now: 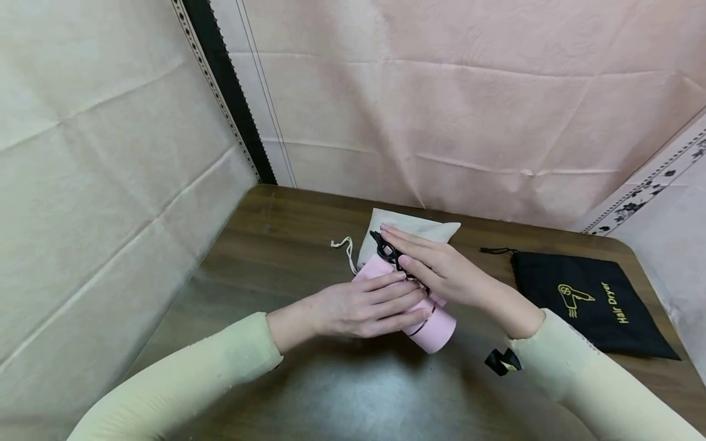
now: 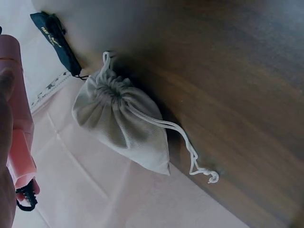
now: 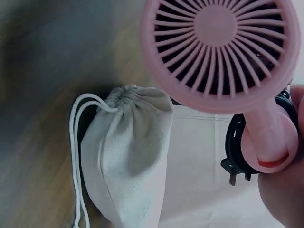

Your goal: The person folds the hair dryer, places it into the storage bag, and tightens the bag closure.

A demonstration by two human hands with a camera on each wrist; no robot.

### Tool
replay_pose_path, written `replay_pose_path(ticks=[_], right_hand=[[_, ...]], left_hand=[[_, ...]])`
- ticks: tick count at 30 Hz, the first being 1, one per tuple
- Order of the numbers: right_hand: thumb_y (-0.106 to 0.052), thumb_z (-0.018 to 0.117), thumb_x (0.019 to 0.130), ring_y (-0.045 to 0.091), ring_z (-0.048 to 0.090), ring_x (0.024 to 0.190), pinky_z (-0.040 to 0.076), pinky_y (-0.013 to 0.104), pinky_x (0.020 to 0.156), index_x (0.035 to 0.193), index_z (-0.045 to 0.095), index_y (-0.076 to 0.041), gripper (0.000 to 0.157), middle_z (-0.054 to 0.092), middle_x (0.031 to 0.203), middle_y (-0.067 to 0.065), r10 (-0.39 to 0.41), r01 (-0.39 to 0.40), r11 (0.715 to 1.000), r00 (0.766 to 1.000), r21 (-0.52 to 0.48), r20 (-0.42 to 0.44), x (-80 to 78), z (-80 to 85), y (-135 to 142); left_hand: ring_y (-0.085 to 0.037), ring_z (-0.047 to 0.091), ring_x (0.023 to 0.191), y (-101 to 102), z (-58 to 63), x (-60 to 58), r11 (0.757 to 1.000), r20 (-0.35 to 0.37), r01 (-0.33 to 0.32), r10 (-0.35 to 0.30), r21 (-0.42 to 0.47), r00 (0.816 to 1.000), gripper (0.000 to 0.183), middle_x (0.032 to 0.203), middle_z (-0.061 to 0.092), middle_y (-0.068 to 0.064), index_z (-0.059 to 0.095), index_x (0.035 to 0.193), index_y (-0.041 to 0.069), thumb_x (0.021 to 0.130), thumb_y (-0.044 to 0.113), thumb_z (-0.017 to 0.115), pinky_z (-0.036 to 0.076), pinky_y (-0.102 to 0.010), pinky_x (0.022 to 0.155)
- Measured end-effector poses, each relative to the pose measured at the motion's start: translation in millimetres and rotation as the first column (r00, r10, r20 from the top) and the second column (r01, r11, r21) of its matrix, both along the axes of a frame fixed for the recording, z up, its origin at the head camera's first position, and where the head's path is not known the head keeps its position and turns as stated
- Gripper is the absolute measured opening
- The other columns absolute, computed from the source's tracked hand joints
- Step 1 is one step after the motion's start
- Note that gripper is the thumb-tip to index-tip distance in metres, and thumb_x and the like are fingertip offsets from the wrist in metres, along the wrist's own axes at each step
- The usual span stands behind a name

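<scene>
Above the table, both hands are on a pink hair dryer (image 1: 436,334). My left hand (image 1: 364,309) holds it with the fingers laid over its body. Against the handle, my right hand (image 1: 449,272) grips the coiled black power cord (image 1: 388,251); part of the coil is hidden under the fingers. In the right wrist view the dryer's round slotted grille (image 3: 216,26) faces the camera, and the two-pronged plug (image 3: 230,173) sticks out of the cord bundle. Behind the dryer lies an off-white drawstring pouch (image 1: 413,225), bulging and with its neck drawn together.
A black drawstring bag (image 1: 595,303) printed "Hair Dryer" lies flat at the right of the wooden table (image 1: 265,245). The pouch's white cord (image 1: 349,251) trails to the left. Cloth-covered walls (image 1: 469,110) stand at the back and sides.
</scene>
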State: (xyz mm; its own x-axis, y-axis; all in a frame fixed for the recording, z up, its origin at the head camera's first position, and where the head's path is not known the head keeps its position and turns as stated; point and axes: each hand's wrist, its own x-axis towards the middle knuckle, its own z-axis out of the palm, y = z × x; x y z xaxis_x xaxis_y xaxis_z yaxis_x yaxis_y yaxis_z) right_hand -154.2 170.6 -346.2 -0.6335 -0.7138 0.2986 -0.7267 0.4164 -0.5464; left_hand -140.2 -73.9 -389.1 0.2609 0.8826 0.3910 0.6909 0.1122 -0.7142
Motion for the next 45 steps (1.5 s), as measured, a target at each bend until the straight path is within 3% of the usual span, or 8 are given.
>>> replay_pose_path(ticks=[7,17,24,31,36,45], right_hand=[[-0.010,0.054,0.112,0.024,0.038,0.157,0.025,0.024,0.127,0.163,0.044,-0.009,0.053,0.039,0.170,0.004,0.005,-0.002,0.999,0.999,-0.050,0.048,5.4,-4.9,4.0],[-0.009,0.055,0.111,0.026,0.045,0.152,0.028,0.016,0.123,0.161,0.048,-0.010,0.050,0.046,0.166,0.007,-0.111,0.111,0.992,0.994,-0.066,0.004,9.9,-9.5,31.1],[-0.014,0.058,0.111,0.021,0.047,0.150,0.028,0.009,0.117,0.162,0.049,-0.016,0.053,0.048,0.165,0.004,-0.209,0.209,0.978,0.978,-0.006,0.013,16.0,-14.7,57.1],[-0.013,0.062,0.109,0.023,0.048,0.149,0.029,0.007,0.115,0.161,0.050,-0.015,0.054,0.051,0.162,0.006,-0.254,0.254,0.967,0.967,0.004,0.013,23.3,-24.5,80.0],[-0.015,0.061,0.110,0.025,0.047,0.150,0.028,0.005,0.113,0.161,0.051,-0.018,0.052,0.050,0.163,0.003,-0.297,0.296,0.955,0.954,0.036,0.036,28.0,-30.5,92.2],[-0.022,0.059,0.111,0.013,0.049,0.146,0.029,0.002,0.107,0.161,0.051,-0.018,0.051,0.052,0.161,0.011,-0.371,0.364,0.926,0.926,0.104,0.065,33.0,-41.2,110.5]], left_hand=[[-0.031,0.058,0.140,-4.5,-3.8,2.6,1.000,0.021,0.000,0.001,-0.020,1.000,0.041,0.149,0.061,-0.019,0.055,0.149,0.005,0.110,0.013,0.047,0.045,-0.045,0.120],[-0.030,0.057,0.141,-11.6,-7.2,8.8,0.999,0.104,-0.026,0.029,-0.032,0.994,0.042,0.150,0.060,-0.016,0.055,0.150,0.006,0.109,0.010,0.045,0.041,-0.048,0.122],[-0.027,0.057,0.142,-13.8,-24.9,16.0,0.998,0.250,-0.033,0.044,-0.050,0.967,0.040,0.150,0.061,-0.013,0.058,0.150,0.007,0.111,0.010,0.048,0.038,-0.047,0.124],[-0.025,0.059,0.141,-10.4,-42.3,26.6,0.999,0.276,0.010,0.004,-0.047,0.961,0.039,0.148,0.063,-0.012,0.061,0.147,0.010,0.110,0.016,0.054,0.041,-0.046,0.122],[-0.024,0.056,0.144,-1.2,-53.3,31.1,0.996,0.338,0.046,-0.018,-0.077,0.941,0.041,0.150,0.062,-0.013,0.059,0.150,0.010,0.111,0.018,0.053,0.037,-0.045,0.125],[-0.024,0.054,0.146,25.7,-64.3,24.1,0.978,0.424,0.135,-0.054,-0.162,0.904,0.043,0.152,0.060,-0.013,0.057,0.153,0.008,0.114,0.023,0.049,0.033,-0.044,0.127]])
